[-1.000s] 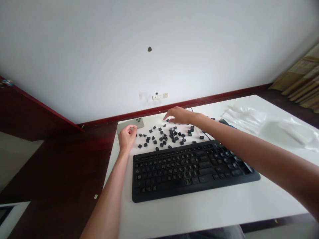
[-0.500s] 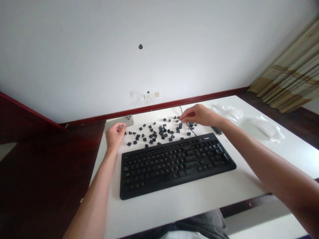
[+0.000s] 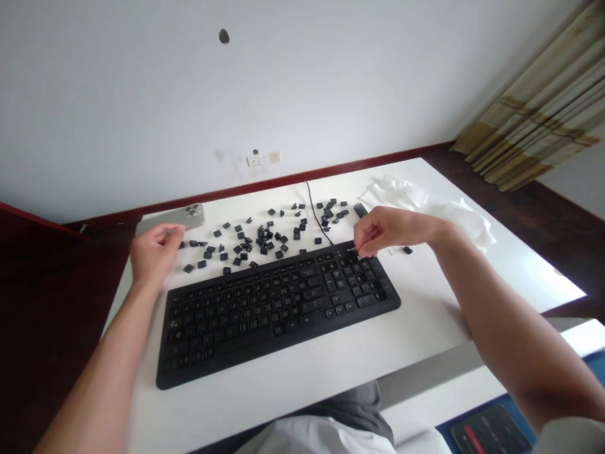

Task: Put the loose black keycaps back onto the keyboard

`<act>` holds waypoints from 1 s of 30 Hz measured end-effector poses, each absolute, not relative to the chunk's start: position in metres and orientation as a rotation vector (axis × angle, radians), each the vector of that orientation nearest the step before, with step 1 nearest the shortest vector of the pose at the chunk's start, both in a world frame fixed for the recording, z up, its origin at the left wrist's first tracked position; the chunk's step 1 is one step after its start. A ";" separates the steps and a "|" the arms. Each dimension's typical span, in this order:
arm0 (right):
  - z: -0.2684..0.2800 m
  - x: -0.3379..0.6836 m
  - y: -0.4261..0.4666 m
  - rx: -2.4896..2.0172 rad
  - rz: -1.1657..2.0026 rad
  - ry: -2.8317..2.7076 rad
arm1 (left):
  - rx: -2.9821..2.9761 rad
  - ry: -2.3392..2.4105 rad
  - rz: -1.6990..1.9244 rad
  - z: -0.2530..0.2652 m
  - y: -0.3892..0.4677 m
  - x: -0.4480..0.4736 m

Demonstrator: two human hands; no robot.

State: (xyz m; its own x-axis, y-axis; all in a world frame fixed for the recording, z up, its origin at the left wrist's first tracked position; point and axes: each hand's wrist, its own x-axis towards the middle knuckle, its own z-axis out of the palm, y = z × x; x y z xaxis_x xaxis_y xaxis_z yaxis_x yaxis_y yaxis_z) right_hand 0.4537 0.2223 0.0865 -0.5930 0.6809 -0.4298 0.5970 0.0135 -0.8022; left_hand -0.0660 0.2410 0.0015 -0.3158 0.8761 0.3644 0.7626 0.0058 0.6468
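Note:
A black keyboard (image 3: 278,309) lies slightly slanted on the white table, with many key positions lacking their caps. Loose black keycaps (image 3: 265,239) are scattered behind it. My right hand (image 3: 375,233) is closed in a pinch over the keyboard's upper right corner, a small dark keycap seemingly at its fingertips; the fingers partly hide it. To the left of the keyboard, my left hand (image 3: 154,252) rests near the phone (image 3: 193,216), thumb and fingers drawn together. Whatever it may hold is too small to make out.
Crumpled clear plastic wrapping (image 3: 466,221) lies on the right of the white table (image 3: 425,321). The keyboard's cable (image 3: 312,205) runs back among the keycaps. A small dark object (image 3: 360,210) sits behind my right hand. Wall sockets (image 3: 263,158) are beyond.
My right hand has moved from the far keycaps toward me, to the keyboard's upper right corner. The view has shifted right and down; my left hand stays beside the phone.

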 end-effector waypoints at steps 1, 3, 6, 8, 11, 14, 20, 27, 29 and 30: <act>0.088 0.451 0.220 -1.370 1.705 -2.206 | 1.751 2.128 1.203 0.001 0.241 -0.066; 0.089 0.448 0.215 -1.368 1.756 -2.242 | 1.765 2.149 1.199 0.000 0.241 -0.066; 0.090 0.447 0.210 -1.397 1.733 -2.272 | 1.760 2.182 1.198 0.000 0.241 -0.065; 0.090 0.446 0.207 -1.434 1.695 -2.302 | 1.751 2.185 1.211 0.000 0.241 -0.064; 0.091 0.443 0.202 -1.477 1.612 -2.408 | 1.764 2.173 1.225 0.001 0.241 -0.063; 0.091 0.438 0.199 -1.415 1.434 -2.568 | 1.750 2.173 1.185 0.003 0.242 -0.063; 0.094 0.431 0.192 -1.439 1.286 -2.681 | 1.744 2.166 1.160 0.003 0.242 -0.065; 0.096 0.430 0.183 -1.518 1.158 -2.739 | 1.758 2.144 1.164 0.002 0.242 -0.067; 0.094 0.430 0.181 -1.556 1.113 -2.729 | 1.766 2.134 1.173 0.001 0.242 -0.067; 0.093 0.429 0.180 -1.577 1.088 -2.726 | 1.767 2.130 1.178 0.001 0.243 -0.068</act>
State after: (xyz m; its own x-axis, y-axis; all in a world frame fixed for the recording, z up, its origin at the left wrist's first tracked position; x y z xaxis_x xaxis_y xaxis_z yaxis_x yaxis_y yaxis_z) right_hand 0.4292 0.1802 0.0926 -0.5380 0.7059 -0.4608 0.8291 0.3447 -0.4401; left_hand -0.0679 0.2426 0.0005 -0.3038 0.8807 0.3634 0.7759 0.0074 0.6308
